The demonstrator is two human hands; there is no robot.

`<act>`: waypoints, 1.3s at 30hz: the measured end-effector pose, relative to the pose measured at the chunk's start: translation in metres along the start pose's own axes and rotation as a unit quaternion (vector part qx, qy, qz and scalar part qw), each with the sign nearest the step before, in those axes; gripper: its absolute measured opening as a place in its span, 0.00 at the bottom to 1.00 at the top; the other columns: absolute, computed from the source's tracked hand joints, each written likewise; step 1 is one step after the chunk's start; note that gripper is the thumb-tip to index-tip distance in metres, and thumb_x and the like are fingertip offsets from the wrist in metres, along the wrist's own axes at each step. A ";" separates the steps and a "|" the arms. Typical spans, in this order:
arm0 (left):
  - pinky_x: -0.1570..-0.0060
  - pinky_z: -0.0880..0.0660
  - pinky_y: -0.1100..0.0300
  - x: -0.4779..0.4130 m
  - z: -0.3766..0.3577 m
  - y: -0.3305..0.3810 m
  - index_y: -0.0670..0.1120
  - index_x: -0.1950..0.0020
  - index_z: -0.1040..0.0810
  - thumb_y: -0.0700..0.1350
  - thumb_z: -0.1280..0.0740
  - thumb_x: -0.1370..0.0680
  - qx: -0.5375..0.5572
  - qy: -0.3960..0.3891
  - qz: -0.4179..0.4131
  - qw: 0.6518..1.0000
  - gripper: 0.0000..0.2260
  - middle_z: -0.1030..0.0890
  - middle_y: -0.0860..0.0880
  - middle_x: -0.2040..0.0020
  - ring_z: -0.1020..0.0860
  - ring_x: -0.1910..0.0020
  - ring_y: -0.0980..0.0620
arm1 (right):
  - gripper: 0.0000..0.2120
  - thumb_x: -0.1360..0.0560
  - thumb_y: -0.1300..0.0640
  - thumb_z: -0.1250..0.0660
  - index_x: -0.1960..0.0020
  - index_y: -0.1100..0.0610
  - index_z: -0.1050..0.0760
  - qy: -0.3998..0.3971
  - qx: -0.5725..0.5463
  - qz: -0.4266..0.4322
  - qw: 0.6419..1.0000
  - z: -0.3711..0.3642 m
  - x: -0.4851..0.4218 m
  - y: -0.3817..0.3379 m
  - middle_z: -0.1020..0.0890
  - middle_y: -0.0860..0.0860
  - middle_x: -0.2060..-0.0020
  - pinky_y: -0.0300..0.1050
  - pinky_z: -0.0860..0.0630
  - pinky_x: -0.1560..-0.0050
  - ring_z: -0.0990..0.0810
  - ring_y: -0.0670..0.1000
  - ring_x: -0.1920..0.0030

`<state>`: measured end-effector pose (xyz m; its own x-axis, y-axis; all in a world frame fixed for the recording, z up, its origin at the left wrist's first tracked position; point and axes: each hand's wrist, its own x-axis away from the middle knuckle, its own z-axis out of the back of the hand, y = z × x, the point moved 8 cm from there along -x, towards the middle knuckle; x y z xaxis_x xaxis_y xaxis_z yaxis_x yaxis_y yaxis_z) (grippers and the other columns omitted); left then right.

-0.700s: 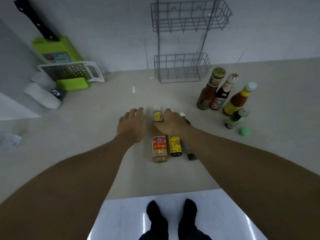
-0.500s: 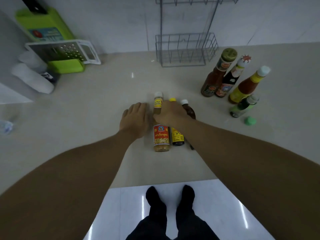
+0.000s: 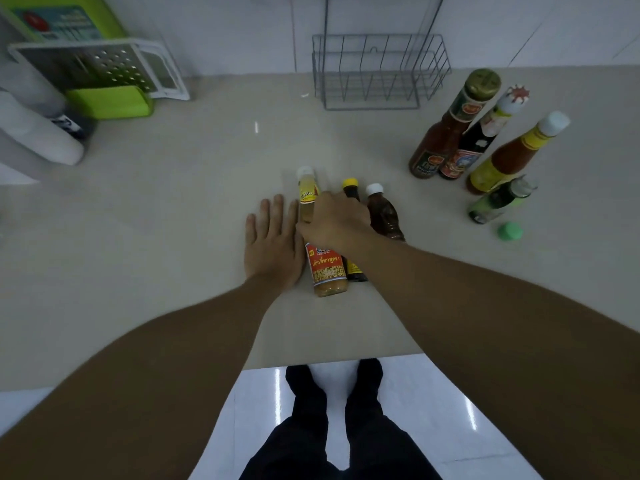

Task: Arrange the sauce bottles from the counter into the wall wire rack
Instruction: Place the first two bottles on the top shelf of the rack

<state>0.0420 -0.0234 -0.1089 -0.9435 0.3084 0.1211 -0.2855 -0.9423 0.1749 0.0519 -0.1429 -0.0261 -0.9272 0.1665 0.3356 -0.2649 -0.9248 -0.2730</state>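
Three sauce bottles lie side by side mid-counter, caps pointing away from me: a tan sauce bottle [image 3: 325, 268] with a red label, a dark bottle with a yellow cap [image 3: 350, 185], and a brown bottle [image 3: 384, 213] with a white cap. My right hand [image 3: 337, 225] rests over them, its fingers curled around the tan bottle's neck. My left hand [image 3: 273, 240] lies flat on the counter against that bottle's left side, fingers apart. The wire rack's lower basket [image 3: 429, 69] hangs empty on the back wall.
Several more bottles [image 3: 450, 129] stand at the right, with a small green bottle [image 3: 498, 200] and a loose green cap [image 3: 509, 232]. A grater [image 3: 104, 65], a green box [image 3: 110, 102] and white rolls [image 3: 38, 140] sit at the back left. The counter edge is near my feet.
The view has tilted down, so the rack's upper basket is out of frame. Both hands slid back toward me along the bottles, uncovering the caps. My right fingers curled onto the tan bottle.
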 end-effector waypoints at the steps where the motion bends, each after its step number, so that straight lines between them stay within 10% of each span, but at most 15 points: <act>1: 0.23 0.57 0.45 0.000 0.000 0.000 0.51 0.18 0.55 0.55 0.54 0.16 -0.001 0.004 0.000 1.000 0.27 0.54 0.47 0.18 0.57 0.19 0.45 | 0.15 0.24 0.42 0.35 0.52 0.53 0.31 0.001 0.002 0.002 1.000 0.001 0.001 -0.001 0.26 0.49 0.59 0.47 0.31 0.60 0.18 0.55 0.50; 16: 0.23 0.57 0.44 -0.004 0.001 0.002 0.48 0.19 0.60 0.57 0.57 0.17 -0.048 -0.069 -0.011 0.996 0.29 0.58 0.46 0.18 0.60 0.20 0.43 | 0.26 0.30 0.43 0.27 0.37 0.51 0.27 0.072 -0.234 0.082 0.966 0.025 0.013 0.003 0.24 0.53 0.51 0.50 0.23 0.47 0.22 0.55 0.51; 26: 0.37 0.31 0.43 -0.038 0.058 0.012 0.51 0.25 0.42 0.58 0.51 0.18 0.032 -0.143 0.018 0.989 0.23 0.36 0.45 0.27 0.33 0.31 0.42 | 0.26 0.31 0.45 0.25 0.36 0.50 0.25 0.198 -0.312 0.147 0.918 0.135 0.006 -0.001 0.20 0.51 0.48 0.45 0.23 0.50 0.21 0.49 0.51; 35: 0.36 0.31 0.48 -0.148 0.226 0.066 0.46 0.22 0.43 0.53 0.43 0.17 0.252 0.021 -0.011 0.967 0.25 0.35 0.39 0.27 0.31 0.30 0.38 | 0.31 0.32 0.47 0.24 0.32 0.54 0.29 0.363 -0.365 0.239 0.824 0.292 -0.014 -0.020 0.21 0.53 0.43 0.53 0.19 0.44 0.20 0.50 0.46; 39: 0.27 0.43 0.55 -0.182 0.281 0.076 0.45 0.19 0.59 0.43 0.44 0.17 0.316 0.057 0.005 0.947 0.32 0.54 0.43 0.19 0.46 0.21 0.43 | 0.34 0.31 0.47 0.24 0.30 0.56 0.32 0.387 -0.333 0.280 0.813 0.344 -0.031 -0.029 0.22 0.54 0.39 0.52 0.20 0.41 0.21 0.51 0.41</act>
<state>0.2390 -0.1144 0.1568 -0.9682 0.2490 0.0261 -0.1523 -0.6683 0.7281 0.1789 -0.2389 0.2814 -0.7728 0.1865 -0.6066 0.4104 -0.5822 -0.7018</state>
